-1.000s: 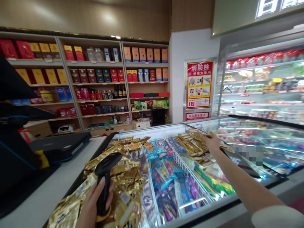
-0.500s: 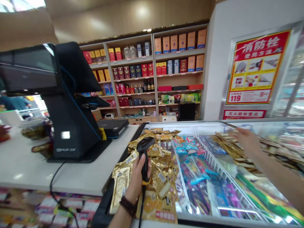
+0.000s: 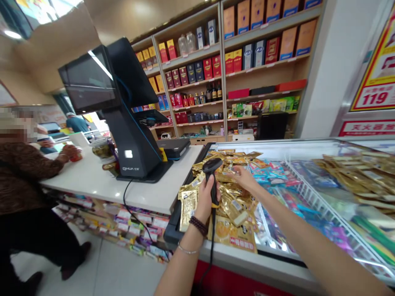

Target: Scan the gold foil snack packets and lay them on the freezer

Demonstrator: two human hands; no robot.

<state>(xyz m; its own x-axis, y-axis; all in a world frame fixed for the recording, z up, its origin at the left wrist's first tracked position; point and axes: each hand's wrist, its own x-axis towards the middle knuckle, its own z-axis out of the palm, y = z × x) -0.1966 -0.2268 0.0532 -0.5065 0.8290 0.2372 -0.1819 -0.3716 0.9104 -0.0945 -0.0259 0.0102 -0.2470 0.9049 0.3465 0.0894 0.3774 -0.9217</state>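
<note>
My left hand point(image 3: 206, 197) is wrapped round the grip of a black barcode scanner point(image 3: 212, 172), held upright over a pile of gold packets point(image 3: 236, 205). The scanner's cable hangs down past the freezer's front edge. Just right of the scanner, my right hand point(image 3: 244, 179) reaches over the same pile, its fingers somewhat apart and nothing visible in them. Whether its fingertips touch a packet I cannot tell. A larger gold packet point(image 3: 233, 234) lies flat at the near edge. Another stack of gold packets point(image 3: 367, 176) lies farther right on the freezer.
The glass-topped chest freezer holds blue ice-cream packs point(image 3: 277, 174) and a white wire divider point(image 3: 327, 213). On the left counter point(image 3: 166, 181) stands a cash register point(image 3: 135, 135), its cable hanging down. A person point(image 3: 27, 172) stands at the counter's far left. Shelves of boxes point(image 3: 197, 74) line the back.
My right hand has moved left from the right-hand stack to the left pile of gold packets. The view has turned left and tilted; a person now shows at the left. My left hand still holds the scanner.
</note>
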